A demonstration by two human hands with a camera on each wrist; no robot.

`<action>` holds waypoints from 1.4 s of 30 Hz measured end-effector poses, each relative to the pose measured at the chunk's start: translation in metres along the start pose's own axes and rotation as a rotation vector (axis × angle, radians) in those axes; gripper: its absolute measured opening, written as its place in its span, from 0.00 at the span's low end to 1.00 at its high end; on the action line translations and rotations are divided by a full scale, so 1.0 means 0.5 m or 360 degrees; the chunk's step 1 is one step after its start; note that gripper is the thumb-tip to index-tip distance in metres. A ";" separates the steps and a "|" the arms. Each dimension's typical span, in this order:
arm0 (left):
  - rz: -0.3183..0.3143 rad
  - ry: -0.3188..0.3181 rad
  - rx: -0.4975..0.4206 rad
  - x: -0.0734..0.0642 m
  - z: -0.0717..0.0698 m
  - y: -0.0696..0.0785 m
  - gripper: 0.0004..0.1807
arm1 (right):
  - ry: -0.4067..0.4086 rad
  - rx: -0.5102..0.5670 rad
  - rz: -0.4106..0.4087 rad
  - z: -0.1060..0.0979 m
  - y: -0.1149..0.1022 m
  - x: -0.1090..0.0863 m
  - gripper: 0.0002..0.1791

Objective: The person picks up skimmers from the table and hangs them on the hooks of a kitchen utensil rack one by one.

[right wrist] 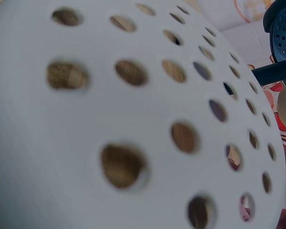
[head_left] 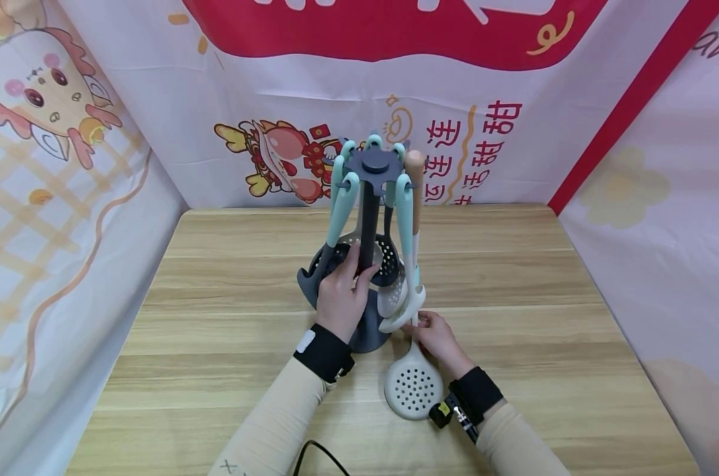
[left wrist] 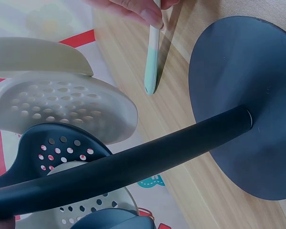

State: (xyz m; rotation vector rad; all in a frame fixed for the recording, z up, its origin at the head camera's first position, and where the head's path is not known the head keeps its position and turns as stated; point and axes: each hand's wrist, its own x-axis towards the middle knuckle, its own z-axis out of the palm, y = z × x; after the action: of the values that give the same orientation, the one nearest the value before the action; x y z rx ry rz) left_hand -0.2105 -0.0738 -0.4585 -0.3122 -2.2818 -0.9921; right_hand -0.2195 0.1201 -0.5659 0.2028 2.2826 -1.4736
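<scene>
A dark utensil stand [head_left: 375, 165] rises from the middle of the table, hung with several mint-handled kitchen tools. My left hand [head_left: 342, 297] grips its black pole [left wrist: 133, 164] partway up, above the round base [left wrist: 243, 157]. Low at the stand's right side, my right hand [head_left: 436, 336] pinches the handle of a white skimmer [head_left: 414, 387]. The skimmer's perforated head points toward me and fills most of the right wrist view. In the left wrist view, the handle's mint end [left wrist: 151, 67] sticks out beyond the right fingers [left wrist: 138, 9].
A white ladle [head_left: 409, 311] and a white slotted spoon [left wrist: 71, 107] hang close above the right hand. A dark ladle [head_left: 311, 284] hangs on the left, and a wooden handle [head_left: 415, 168] stands at the stand's right. A black cable [head_left: 317, 443] lies near the front edge.
</scene>
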 end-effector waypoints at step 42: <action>0.0013 0.0010 -0.0001 0.000 -0.003 0.001 0.26 | 0.0040 0.0067 -0.0012 0.003 -0.002 0.000 0.20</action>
State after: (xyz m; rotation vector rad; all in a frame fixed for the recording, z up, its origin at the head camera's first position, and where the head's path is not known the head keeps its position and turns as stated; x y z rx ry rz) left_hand -0.2095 -0.0743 -0.4576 -0.3183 -2.2729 -0.9880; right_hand -0.2195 0.1182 -0.5658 0.2261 2.2755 -1.5326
